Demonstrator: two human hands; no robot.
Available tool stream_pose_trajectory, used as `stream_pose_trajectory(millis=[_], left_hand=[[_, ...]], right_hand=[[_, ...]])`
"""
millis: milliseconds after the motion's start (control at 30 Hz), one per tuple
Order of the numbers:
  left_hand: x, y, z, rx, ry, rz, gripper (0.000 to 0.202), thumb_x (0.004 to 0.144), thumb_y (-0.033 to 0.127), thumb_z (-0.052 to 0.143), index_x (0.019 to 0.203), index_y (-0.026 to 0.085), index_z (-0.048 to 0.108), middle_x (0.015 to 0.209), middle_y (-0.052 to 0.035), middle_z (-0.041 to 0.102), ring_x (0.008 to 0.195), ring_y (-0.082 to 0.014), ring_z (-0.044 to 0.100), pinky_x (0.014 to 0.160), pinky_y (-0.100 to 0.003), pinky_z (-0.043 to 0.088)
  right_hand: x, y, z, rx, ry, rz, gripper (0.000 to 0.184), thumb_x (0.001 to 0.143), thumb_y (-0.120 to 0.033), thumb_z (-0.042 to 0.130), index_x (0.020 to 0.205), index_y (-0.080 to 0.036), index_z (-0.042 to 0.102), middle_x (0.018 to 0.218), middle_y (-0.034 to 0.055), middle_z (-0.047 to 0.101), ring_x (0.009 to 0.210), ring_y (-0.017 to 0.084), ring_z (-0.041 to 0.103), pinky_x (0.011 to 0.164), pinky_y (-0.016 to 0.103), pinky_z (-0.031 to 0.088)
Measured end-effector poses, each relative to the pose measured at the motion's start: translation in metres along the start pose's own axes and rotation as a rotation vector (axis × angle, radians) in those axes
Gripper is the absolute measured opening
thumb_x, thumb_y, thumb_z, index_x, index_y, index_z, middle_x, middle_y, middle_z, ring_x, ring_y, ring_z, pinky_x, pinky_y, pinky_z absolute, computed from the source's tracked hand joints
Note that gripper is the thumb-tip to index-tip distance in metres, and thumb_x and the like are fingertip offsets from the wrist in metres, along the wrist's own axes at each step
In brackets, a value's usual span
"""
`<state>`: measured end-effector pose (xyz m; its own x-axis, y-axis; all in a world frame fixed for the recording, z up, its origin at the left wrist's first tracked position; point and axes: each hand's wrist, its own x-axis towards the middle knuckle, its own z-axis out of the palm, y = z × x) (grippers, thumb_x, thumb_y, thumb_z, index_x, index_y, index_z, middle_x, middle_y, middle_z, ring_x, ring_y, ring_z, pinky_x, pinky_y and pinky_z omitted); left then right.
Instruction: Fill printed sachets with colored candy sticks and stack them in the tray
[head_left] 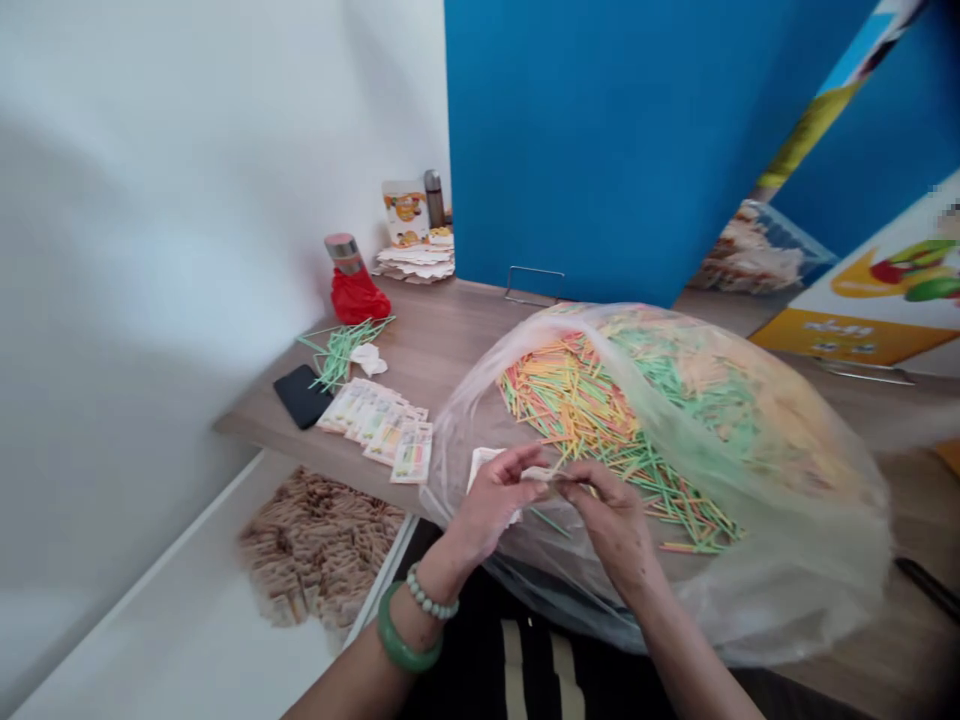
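phone (301, 396) at left table (439, 340) edge | green sticks (343, 350) just beside it, tissue (368, 358) on them | red bag (357, 296) behind | flask (434, 198), paper stack (417, 262) in corner | wire stand (534, 285) by blue panel (615, 140) | brown packets (319, 545) below table

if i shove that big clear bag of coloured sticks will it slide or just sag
Probably sags more than slides: the clear bag is thin, wrinkled film slumped on the table. The loose coloured sticks inside would likely shift and spill toward its open mouth. It looks bulky, so perhaps heavy.
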<state>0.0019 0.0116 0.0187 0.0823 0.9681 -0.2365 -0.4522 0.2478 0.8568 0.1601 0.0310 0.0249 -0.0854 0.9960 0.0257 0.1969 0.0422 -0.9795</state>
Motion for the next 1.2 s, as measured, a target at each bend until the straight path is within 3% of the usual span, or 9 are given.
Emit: stream_pose_trajectory(millis=[200,300,400,533,700,833,967,1067,1200], left_hand=[[-0.023,0.023,-0.012,0.428,0.088,0.229,0.026,0.087,0.039,0.063,0.091,0.019,0.079,0.103,-0.0074,0.074,0.100,-0.0220,0.064,0.090,-0.031,0.048],[-0.023,0.031,-0.047,0.619,0.325,0.353,0.024,0.088,0.035,0.060,0.076,0.018,0.072,0.089,-0.0048,0.071,0.087,-0.0187,0.064,0.083,-0.028,0.048],[-0.007,0.033,-0.094,1.003,0.596,0.331,0.030,0.093,0.033,0.046,0.076,0.017,0.065,0.076,-0.0028,0.065,0.075,-0.0171,0.060,0.072,-0.027,0.047],[0.023,0.040,-0.144,1.230,0.674,0.295,0.026,0.093,0.028,0.046,0.077,0.018,0.063,0.085,-0.0064,0.066,0.085,-0.0204,0.059,0.080,-0.031,0.044],[0.041,0.052,-0.168,1.397,0.700,0.258,0.026,0.095,0.026,0.044,0.084,0.018,0.066,0.093,-0.0104,0.065,0.088,-0.0239,0.057,0.083,-0.035,0.042],[0.037,0.050,-0.162,1.470,0.745,0.286,0.029,0.096,0.026,0.043,0.109,0.014,0.066,0.114,-0.0183,0.062,0.104,-0.0304,0.056,0.091,-0.041,0.042],[0.019,0.035,-0.130,1.537,0.827,0.490,0.033,0.097,0.033,0.046,0.120,0.018,0.064,0.134,-0.0177,0.054,0.122,-0.0337,0.050,0.104,-0.048,0.037],[0.007,0.018,-0.099,1.382,0.637,0.574,0.029,0.097,0.034,0.046,0.107,0.019,0.069,0.120,-0.0139,0.060,0.113,-0.0282,0.057,0.100,-0.042,0.044],[0.001,0.001,-0.075,1.112,0.438,0.458,0.024,0.091,0.032,0.052,0.101,0.019,0.070,0.108,-0.0104,0.063,0.099,-0.0245,0.063,0.088,-0.036,0.051]], right_hand=[[-0.010,-0.003,0.027,0.085,-0.171,-0.043,0.009,0.076,-0.029,0.063,0.072,-0.021,0.067,0.072,-0.0005,0.065,0.073,0.018,0.059,0.073,0.029,0.045],[-0.017,-0.003,0.042,-0.005,-0.273,-0.105,0.011,0.082,-0.026,0.058,0.076,-0.021,0.065,0.074,-0.0002,0.065,0.074,0.017,0.060,0.071,0.028,0.045],[-0.020,0.002,0.052,-0.170,-0.294,-0.172,0.013,0.086,-0.022,0.053,0.079,-0.020,0.064,0.078,0.0011,0.067,0.077,0.018,0.062,0.073,0.028,0.046],[-0.021,0.009,0.064,-0.479,-0.334,-0.377,0.021,0.092,-0.016,0.047,0.096,-0.021,0.067,0.100,0.0063,0.071,0.095,0.022,0.063,0.087,0.035,0.047],[-0.019,0.027,0.074,-0.971,-0.420,-0.523,0.033,0.095,-0.022,0.053,0.126,-0.023,0.060,0.140,0.0114,0.057,0.130,0.033,0.046,0.106,0.049,0.037],[-0.020,0.033,0.069,-0.968,-0.396,-0.498,0.033,0.095,-0.016,0.048,0.125,-0.023,0.059,0.141,0.0086,0.056,0.131,0.028,0.047,0.108,0.045,0.037],[-0.013,0.022,0.069,-1.028,-0.163,-0.195,0.026,0.095,-0.032,0.054,0.112,-0.016,0.063,0.113,0.0151,0.067,0.108,0.031,0.060,0.095,0.043,0.044],[-0.001,0.019,0.076,-1.052,-0.121,-0.012,0.037,0.089,-0.044,0.062,0.110,-0.014,0.063,0.104,0.0159,0.069,0.100,0.032,0.063,0.087,0.041,0.045],[0.011,0.025,0.076,-0.846,-0.139,0.115,0.021,0.091,-0.029,0.055,0.107,-0.020,0.065,0.102,0.0087,0.072,0.094,0.024,0.067,0.078,0.031,0.044]])
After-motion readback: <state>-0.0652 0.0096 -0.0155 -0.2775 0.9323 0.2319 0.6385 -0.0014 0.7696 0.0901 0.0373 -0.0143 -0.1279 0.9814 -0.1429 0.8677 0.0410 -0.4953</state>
